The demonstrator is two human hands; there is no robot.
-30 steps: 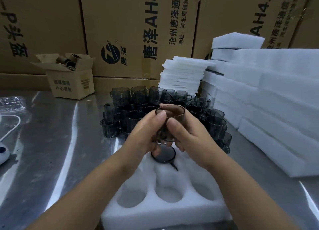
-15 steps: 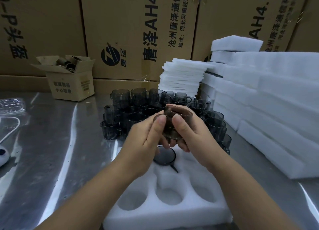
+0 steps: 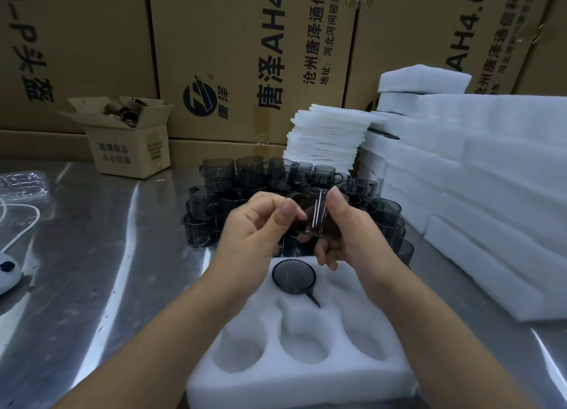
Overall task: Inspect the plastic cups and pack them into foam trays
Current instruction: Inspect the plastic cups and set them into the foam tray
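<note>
Starting at your far left, a crinkled clear bag (image 3: 21, 183), a white cable (image 3: 29, 224) and a white device (image 3: 7, 272) lie on the steel table (image 3: 92, 285). Farther back, an open small cardboard box (image 3: 129, 153) stands against the wall of large printed cartons (image 3: 245, 40). Toward the middle, a crowd of smoky grey cups (image 3: 219, 175) stands upright on the table, some set on top of others. In front of that crowd your left hand (image 3: 254, 233) pinches one end of the held cup (image 3: 314, 215) between thumb and curled fingers. The cup lies tipped on its side in the air, above the far edge of the foam tray (image 3: 306, 378). Your right hand (image 3: 352, 233) grasps its other end, thumb over the top and fingers curled beneath. Below your hands, one seated cup (image 3: 294, 276) sits in the middle pocket of the tray's far row, its handle pointing toward the near right. The three near pockets show bare foam. To the right, a pile of thin foam sheets (image 3: 328, 135) rises behind the cups, and stacked foam blocks (image 3: 478, 175) fill the table's right side.
</note>
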